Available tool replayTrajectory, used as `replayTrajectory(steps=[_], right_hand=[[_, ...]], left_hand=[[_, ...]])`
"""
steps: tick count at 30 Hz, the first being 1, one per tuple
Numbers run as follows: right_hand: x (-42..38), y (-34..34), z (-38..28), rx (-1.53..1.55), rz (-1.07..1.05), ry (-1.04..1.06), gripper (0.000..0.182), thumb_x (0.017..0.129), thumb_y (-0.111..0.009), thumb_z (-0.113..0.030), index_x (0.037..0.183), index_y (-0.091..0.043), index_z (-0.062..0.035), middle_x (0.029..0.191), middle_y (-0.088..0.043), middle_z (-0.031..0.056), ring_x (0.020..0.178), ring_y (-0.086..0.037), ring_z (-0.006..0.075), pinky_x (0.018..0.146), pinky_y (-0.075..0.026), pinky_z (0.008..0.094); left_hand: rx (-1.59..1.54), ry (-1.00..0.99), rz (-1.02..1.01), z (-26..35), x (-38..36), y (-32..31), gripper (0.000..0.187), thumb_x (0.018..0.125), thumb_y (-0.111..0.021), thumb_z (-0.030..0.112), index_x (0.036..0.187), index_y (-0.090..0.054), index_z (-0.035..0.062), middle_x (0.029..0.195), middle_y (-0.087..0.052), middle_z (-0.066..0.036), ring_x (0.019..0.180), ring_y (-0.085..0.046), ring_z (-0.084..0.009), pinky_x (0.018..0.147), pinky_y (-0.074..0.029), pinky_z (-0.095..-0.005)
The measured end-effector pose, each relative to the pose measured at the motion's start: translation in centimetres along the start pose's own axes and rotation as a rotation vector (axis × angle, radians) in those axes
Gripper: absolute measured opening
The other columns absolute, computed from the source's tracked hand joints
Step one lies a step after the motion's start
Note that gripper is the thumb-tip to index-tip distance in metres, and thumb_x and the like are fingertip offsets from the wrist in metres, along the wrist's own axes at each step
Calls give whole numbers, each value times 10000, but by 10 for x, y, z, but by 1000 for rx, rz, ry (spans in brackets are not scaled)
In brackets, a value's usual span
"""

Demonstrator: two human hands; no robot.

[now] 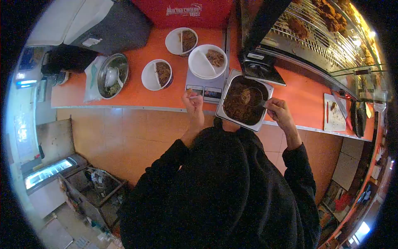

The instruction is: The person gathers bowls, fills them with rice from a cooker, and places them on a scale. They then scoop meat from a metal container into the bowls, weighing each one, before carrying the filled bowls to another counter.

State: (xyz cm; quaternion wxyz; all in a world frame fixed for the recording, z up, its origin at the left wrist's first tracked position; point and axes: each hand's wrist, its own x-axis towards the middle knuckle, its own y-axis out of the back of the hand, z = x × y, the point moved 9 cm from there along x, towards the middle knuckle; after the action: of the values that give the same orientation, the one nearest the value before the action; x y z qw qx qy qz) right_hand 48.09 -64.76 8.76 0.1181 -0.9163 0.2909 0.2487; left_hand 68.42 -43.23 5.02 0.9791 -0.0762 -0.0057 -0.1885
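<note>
My right hand (280, 111) is closed on the handle of a metal spoon (263, 103), whose bowl is down among dark brown shredded food in a deep steel pan (268, 92). A paler piece of food (246, 97) lies near the pan's middle. My left hand (194, 105) is raised just in front of the digital scale (202, 89), fingers curled in a pinch; a small brownish bit shows at the fingertips, too small to name. On the scale stands a divided white bowl (203, 66), with brown food in its right part and its left part bare.
Two more divided bowls (150, 76) (174, 41) with brown food stand left of the scale. Farther left is a steel bowl (100, 83) with a white scoop. A black lid (263, 70) lies behind the pan, below a lit display case (298, 45). A cutting board (335, 118) lies at right.
</note>
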Motion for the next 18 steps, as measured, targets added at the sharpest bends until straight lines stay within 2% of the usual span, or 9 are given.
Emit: replayTrajectory(steps=[4, 5, 8, 12, 15, 18], right_hand=[[0, 4, -24, 75, 69, 14, 79, 774, -512, -113, 736, -514, -44, 503, -387, -45, 380, -322, 20, 332, -217, 153], [1, -5, -41, 45, -62, 55, 78, 776, -507, -113, 747, -508, -41, 514, -390, -45, 383, -325, 18, 329, -212, 150], [12, -14, -75, -3, -32, 102, 74, 767, -512, -150, 759, -533, -79, 514, -418, -46, 402, -344, 24, 345, -205, 156], [47, -43, -113, -71, -117, 261, 98, 766, -517, -149, 757, -547, -56, 521, -439, -36, 414, -370, 33, 360, -232, 171], [95, -57, -114, -265, -106, 422, 101, 745, -522, -136, 740, -556, -41, 522, -479, 26, 437, -439, 92, 387, -318, 213], [105, -79, -130, -846, -6, 689, 95, 753, -516, -99, 793, -533, -14, 554, -498, 61, 489, -484, 108, 431, -353, 265]], left_hand=[[155, -19, 10, 14, 13, 12, 397, 790, -527, 130, 1116, -317, 50, 942, -376, -51, 784, -397, -113, 696, -353, -236], [120, -41, 17, 14, 16, 15, 380, 786, -531, 122, 1101, -331, 46, 941, -386, -52, 782, -404, -112, 695, -356, -235], [58, -76, 16, 12, 24, 19, 328, 781, -536, 110, 1056, -372, 38, 930, -417, -54, 780, -421, -107, 691, -365, -236], [95, -50, -20, 6, 27, 20, 271, 780, -535, 126, 1009, -419, 40, 878, -454, -37, 779, -432, -101, 684, -372, -242], [126, 13, -27, 6, 24, 21, 265, 772, -540, 140, 997, -435, 48, 837, -467, -20, 759, -439, -103, 676, -373, -241], [83, -4, -36, 3, 20, 24, 263, 765, -543, 142, 992, -443, 52, 807, -474, -13, 734, -446, -108, 667, -373, -238]])
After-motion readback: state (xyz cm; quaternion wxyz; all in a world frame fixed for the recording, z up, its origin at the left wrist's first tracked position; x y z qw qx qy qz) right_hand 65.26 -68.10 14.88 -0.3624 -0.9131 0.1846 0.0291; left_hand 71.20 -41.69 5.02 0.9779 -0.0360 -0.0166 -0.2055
